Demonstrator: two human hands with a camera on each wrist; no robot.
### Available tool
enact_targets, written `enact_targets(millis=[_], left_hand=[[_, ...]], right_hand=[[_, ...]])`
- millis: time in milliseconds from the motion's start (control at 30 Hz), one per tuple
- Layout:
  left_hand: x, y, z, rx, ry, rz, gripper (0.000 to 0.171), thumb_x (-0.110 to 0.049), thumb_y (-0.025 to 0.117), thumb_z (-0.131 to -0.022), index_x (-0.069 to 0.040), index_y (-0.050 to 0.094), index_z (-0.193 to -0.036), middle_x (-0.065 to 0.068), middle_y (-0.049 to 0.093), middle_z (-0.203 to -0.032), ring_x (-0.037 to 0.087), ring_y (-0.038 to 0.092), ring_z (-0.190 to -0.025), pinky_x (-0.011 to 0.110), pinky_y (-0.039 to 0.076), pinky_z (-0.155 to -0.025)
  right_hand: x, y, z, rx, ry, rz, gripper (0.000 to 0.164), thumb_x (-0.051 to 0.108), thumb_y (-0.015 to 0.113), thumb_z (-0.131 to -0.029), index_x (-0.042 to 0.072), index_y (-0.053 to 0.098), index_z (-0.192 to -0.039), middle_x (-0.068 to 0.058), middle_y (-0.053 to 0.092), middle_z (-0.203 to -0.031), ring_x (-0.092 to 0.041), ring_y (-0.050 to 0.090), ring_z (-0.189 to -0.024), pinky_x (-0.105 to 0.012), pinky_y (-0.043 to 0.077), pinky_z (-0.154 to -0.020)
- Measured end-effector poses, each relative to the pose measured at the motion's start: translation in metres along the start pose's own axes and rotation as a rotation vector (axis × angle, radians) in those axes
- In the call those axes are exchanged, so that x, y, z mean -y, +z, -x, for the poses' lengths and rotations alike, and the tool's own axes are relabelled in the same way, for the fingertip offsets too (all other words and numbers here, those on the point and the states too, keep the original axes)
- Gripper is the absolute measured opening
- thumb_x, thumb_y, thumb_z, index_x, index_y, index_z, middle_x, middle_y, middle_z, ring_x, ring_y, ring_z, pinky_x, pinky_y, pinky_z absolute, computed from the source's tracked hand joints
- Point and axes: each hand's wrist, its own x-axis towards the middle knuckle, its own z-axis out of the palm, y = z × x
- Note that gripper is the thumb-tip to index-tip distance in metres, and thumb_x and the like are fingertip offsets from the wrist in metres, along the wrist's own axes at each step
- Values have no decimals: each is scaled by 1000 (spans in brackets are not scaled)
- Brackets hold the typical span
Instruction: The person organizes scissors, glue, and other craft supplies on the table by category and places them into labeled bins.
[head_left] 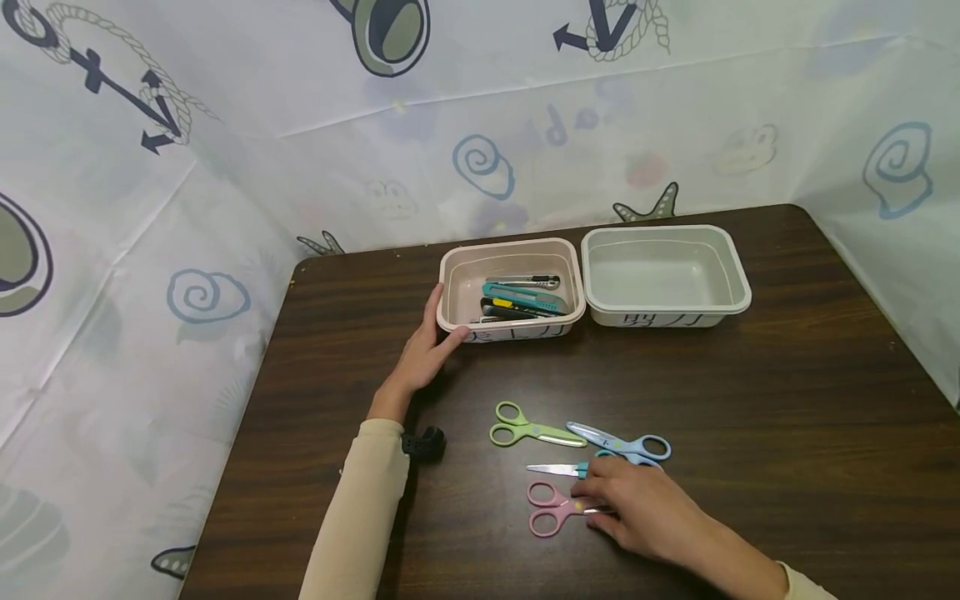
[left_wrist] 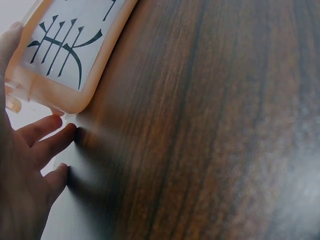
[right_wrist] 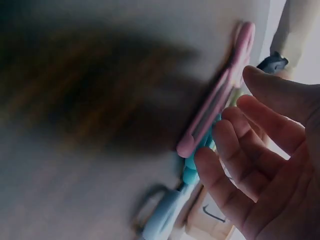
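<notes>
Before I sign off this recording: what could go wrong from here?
The right hand is at the blade end of the pink scissors, so it could brush an edge. The teal scissors lie close by and might get dragged along. The left hand touches the pinkish box and could nudge it, shifting the cutters inside.

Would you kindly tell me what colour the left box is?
The box is pale pinkish beige, clearest in the head view.
</notes>
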Motion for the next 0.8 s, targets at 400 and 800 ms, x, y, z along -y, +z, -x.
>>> enact_targets(millis=[400, 800], left_hand=[[1, 0, 0, 3, 0, 10, 85, -58, 58, -93, -48, -1, -154, -1, 26, -159, 27, 37, -138, 59, 29, -106], [-1, -1, 1, -1, 0, 10, 86, -59, 57, -92, -47, 0, -155, 0, 27, -159, 27, 39, -136, 59, 30, -105]], right_hand=[[4, 12, 7, -80, -65, 88, 38, 18, 87, -67, 20, 72, -101, 9, 50, -88, -11, 52, -82, -27, 44, -55], [8, 16, 6, -98, -53, 162, 30, 14, 84, -69, 22, 72, -95, 9, 48, -84, -12, 50, -78, -24, 35, -45]])
